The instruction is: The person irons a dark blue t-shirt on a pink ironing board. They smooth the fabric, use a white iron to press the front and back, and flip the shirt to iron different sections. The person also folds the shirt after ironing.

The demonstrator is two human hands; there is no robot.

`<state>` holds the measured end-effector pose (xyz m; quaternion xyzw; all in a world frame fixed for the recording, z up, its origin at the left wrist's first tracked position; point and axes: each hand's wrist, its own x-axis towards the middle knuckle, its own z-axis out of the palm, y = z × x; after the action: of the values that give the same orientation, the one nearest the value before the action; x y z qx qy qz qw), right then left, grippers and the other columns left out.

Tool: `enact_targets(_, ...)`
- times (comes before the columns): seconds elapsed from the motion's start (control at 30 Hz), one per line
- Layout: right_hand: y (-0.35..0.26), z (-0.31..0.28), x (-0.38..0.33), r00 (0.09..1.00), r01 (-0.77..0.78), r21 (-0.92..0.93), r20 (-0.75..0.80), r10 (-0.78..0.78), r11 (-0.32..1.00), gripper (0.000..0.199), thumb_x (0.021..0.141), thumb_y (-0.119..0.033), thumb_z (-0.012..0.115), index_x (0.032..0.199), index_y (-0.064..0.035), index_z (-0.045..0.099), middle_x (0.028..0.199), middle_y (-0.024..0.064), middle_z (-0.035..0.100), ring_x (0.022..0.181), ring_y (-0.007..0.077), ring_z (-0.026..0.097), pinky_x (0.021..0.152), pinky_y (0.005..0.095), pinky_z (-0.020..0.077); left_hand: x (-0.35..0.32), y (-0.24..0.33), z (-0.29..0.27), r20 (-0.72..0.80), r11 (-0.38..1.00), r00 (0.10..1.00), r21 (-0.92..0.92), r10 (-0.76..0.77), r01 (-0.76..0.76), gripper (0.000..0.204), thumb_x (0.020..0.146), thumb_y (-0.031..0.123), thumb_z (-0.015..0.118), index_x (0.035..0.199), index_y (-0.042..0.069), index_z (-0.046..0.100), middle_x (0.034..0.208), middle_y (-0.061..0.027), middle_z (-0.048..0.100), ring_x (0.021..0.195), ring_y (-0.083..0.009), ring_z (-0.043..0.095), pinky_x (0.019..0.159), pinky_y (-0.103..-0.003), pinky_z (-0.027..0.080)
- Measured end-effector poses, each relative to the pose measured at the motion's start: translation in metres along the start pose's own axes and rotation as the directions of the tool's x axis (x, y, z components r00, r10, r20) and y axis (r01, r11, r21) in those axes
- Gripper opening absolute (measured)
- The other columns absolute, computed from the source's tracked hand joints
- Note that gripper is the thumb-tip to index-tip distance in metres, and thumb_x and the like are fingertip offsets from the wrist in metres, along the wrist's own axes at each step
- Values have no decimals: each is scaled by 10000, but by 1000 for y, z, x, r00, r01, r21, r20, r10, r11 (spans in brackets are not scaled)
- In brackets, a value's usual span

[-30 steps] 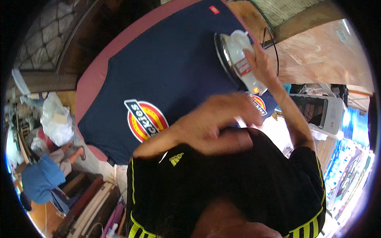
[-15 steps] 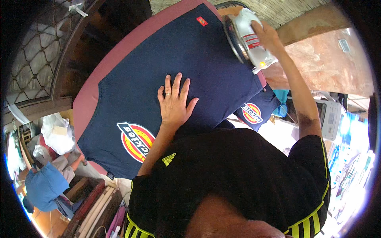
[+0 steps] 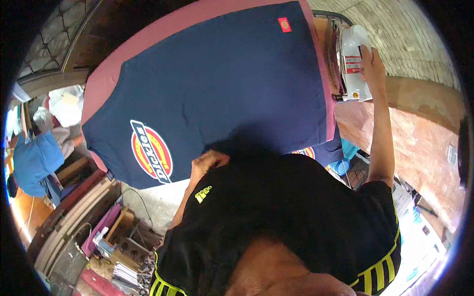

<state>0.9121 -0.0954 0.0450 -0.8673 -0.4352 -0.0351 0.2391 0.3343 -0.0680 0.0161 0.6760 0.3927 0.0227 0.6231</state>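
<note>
A dark navy T-shirt [image 3: 217, 84] lies spread flat on a pink-covered ironing board [image 3: 106, 74]. It has a round red, yellow and white print toward the left and a small red tag at the far right. My right hand [image 3: 374, 69] grips the handle of a white clothes iron [image 3: 353, 74], past the board's right end, its soleplate side facing the shirt. At the shirt's near edge, close to my chest, my left hand [image 3: 210, 162] is curled on the cloth. Shadow hides part of its fingertips.
Another navy printed garment [image 3: 328, 145] hangs below the board's right end. At the left are a blue cloth bundle [image 3: 37, 163] and white plastic bags [image 3: 66, 106]. Boards and boxes stand at the lower left. A pinkish wall [image 3: 414, 133] rises at the right.
The iron has left the shirt's right edge and moved right, beyond the board's end. My left hand, flat on the shirt before, has drawn back to the near edge and curled.
</note>
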Motion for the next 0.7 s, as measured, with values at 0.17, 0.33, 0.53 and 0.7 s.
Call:
enact_targets(0.17, -85, 10, 8, 779, 437, -266, -366, -510, 859, 491, 937, -409, 649, 1262, -47, 580, 1063, 221, 659, 1045, 384, 627, 911, 491, 493, -46, -34, 40, 100, 827, 950, -470, -296, 308, 305, 842, 103, 697, 1141, 64, 651, 1209, -154, 627, 1204, -302, 572, 1011, -502, 413)
enact_targets(0.33, -152, 80, 36, 748, 664, 77, -103, -656, 744, 468, 884, -227, 643, 1289, -13, 547, 1249, 234, 569, 1164, 413, 546, 1011, 497, 420, -51, -68, 63, 117, 504, 908, -800, -402, 326, 288, 854, 106, 689, 1136, 58, 652, 1191, -144, 641, 1173, -291, 591, 1001, -489, 424)
enact_targets(0.53, -165, 100, 55, 723, 690, -40, 74, -686, 723, 396, 918, -233, 617, 1235, 2, 590, 1199, 232, 603, 1096, 392, 589, 954, 471, 461, -27, -102, 98, 28, 150, 932, -985, -362, 88, 269, 868, 110, 678, 1130, 51, 654, 1170, -131, 656, 1137, -277, 614, 988, -473, 436)
enact_targets(0.7, -186, 77, 72, 629, 422, 375, 535, -565, 825, 258, 970, -239, 585, 1020, 6, 648, 775, 111, 681, 747, 254, 654, 727, 349, 512, -6, -112, 122, -21, 5, 963, -1000, -267, -20, 255, 880, 113, 669, 1125, 45, 655, 1152, -121, 670, 1107, -266, 633, 978, -460, 446)
